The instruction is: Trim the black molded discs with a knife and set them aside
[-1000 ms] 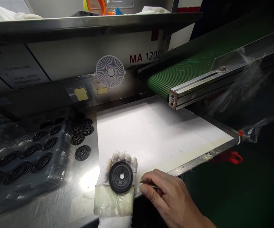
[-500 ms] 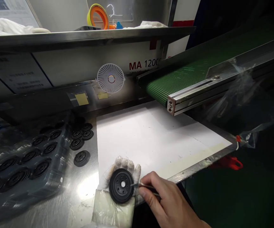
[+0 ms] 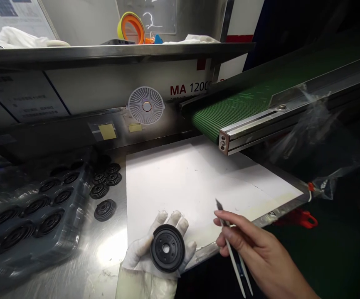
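My left hand [image 3: 138,254], in a white glove, holds a round black rubber part [image 3: 167,249]. The part has a stepped rim, a ring of small holes and a central hole. It rests on the palm and fingers, its face toward me, with the thumb at its left edge. To the right, my bare right hand [image 3: 245,241] is closed around a slim craft knife [image 3: 230,251]. The knife's pointed dark tip aims up and left, apart from the part. Similar black parts [image 3: 105,210] lie on the metal table [image 3: 105,249].
A clear plastic tray [image 3: 70,232] of black parts stands at left. White paper [image 3: 173,178] covers the middle of the table. A green conveyor belt [image 3: 230,112] overhangs the back right. Behind are a small fan [image 3: 146,105] and a shelf [image 3: 89,52] holding tape rolls [image 3: 131,27].
My right hand has moved right and away from the black part, taking the knife tip off it. My left hand has shifted slightly right, its fingers more spread.
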Tool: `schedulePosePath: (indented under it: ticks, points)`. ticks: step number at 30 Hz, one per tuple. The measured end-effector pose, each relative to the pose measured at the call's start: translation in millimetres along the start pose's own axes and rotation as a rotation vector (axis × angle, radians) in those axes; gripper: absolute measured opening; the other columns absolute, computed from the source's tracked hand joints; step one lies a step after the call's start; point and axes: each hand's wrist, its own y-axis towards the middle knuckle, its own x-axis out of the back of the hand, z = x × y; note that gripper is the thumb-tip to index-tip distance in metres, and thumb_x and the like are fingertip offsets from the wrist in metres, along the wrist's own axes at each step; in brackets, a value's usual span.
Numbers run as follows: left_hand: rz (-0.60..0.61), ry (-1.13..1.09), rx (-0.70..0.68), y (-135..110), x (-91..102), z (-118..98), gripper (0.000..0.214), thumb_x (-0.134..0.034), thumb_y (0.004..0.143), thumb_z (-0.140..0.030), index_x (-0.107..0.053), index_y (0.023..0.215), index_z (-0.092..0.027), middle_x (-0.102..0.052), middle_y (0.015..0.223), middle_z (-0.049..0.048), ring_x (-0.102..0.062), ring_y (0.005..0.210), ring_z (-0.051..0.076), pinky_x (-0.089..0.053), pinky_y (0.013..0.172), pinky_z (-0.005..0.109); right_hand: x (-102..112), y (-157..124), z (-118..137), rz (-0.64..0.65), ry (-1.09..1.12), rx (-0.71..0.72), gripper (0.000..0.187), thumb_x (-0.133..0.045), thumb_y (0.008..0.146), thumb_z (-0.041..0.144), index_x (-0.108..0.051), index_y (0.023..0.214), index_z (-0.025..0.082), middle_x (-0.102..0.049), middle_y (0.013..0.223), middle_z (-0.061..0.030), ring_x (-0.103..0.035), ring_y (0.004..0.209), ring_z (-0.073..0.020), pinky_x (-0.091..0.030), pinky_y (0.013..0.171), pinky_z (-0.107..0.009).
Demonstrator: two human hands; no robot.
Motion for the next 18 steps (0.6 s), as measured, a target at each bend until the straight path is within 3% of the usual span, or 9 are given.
schedulePosePath:
  ticks: [2,4,6,8,11,13,16,18]
  points:
    - [-0.065,0.002,0.064,0,-0.5,0,0.034,-0.041,0.091,-0.027,-0.065,0.111,-0.015,-0.05,0.132,0.0126,-0.042,0.125,0.03,-0.047,0.092,0.043,10,3,6,-0.112,0.195,-0.064,0.028,-0.057,0.087,0.041,-0.063,0.109,0.026,-0.07,0.082,-0.0037,-0.067,0.073,-0.0177,-0.057,0.069,-0.025]
    - [-0.165,-0.016,0.105,0,-5.9,2,0.033,-0.042,0.093,-0.031,-0.068,0.106,-0.015,-0.058,0.124,0.0119,-0.051,0.117,0.029,-0.055,0.077,0.036,20,5,15,-0.155,0.427,-0.153,0.031,-0.061,0.084,0.039,-0.062,0.113,0.026,-0.067,0.105,-0.0065,-0.065,0.093,-0.0215,-0.056,0.078,-0.026]
    - [-0.254,-0.022,0.12,-1,-14.7,5,0.033,-0.043,0.093,-0.032,-0.068,0.104,-0.014,-0.061,0.119,0.013,-0.058,0.109,0.029,-0.057,0.069,0.036,29,5,26,-0.09,0.616,-0.233,0.041,-0.064,0.082,0.033,-0.056,0.122,0.03,-0.057,0.126,-0.0061,-0.059,0.108,-0.0232,-0.053,0.087,-0.027]
    - [-0.332,-0.019,0.118,-3,-23.5,8,0.034,-0.044,0.092,-0.033,-0.068,0.102,-0.011,-0.062,0.116,0.0155,-0.06,0.103,0.031,-0.058,0.065,0.036,34,5,33,0.002,0.695,-0.265,0.051,-0.069,0.078,0.027,-0.053,0.126,0.032,-0.052,0.132,-0.0052,-0.056,0.111,-0.0221,-0.051,0.088,-0.024]
    - [-0.404,-0.032,0.125,-5,-30.3,11,0.035,-0.047,0.09,-0.036,-0.068,0.1,-0.01,-0.065,0.111,0.0164,-0.064,0.095,0.031,-0.058,0.059,0.035,32,2,33,0.034,0.714,-0.195,0.06,-0.076,0.071,0.021,-0.053,0.126,0.031,-0.058,0.12,-0.0044,-0.059,0.096,-0.0168,-0.052,0.08,-0.02]
    - [-0.397,-0.037,0.132,-7,-30.1,12,0.036,-0.048,0.09,-0.038,-0.067,0.101,-0.01,-0.066,0.11,0.0159,-0.065,0.091,0.03,-0.058,0.056,0.034,26,1,29,0.004,0.713,-0.165,0.054,-0.077,0.07,0.024,-0.057,0.12,0.028,-0.061,0.098,-0.0023,-0.057,0.079,-0.0124,-0.051,0.07,-0.019]
    - [-0.324,-0.032,0.126,-9,-26.5,13,0.037,-0.045,0.09,-0.037,-0.067,0.103,-0.01,-0.065,0.111,0.0168,-0.065,0.091,0.031,-0.057,0.059,0.034,17,-1,23,-0.027,0.684,-0.201,0.027,-0.071,0.077,0.033,-0.065,0.1,0.022,-0.05,0.061,0.0031,-0.043,0.055,-0.0072,-0.04,0.052,-0.017]
    - [-0.281,-0.025,0.113,-11,-24.5,13,0.037,-0.044,0.091,-0.035,-0.067,0.104,-0.009,-0.064,0.113,0.0174,-0.064,0.093,0.031,-0.057,0.062,0.035,15,-1,23,-0.023,0.652,-0.219,0.023,-0.068,0.08,0.037,-0.064,0.097,0.021,-0.04,0.051,0.0058,-0.034,0.049,-0.0063,-0.032,0.047,-0.017]
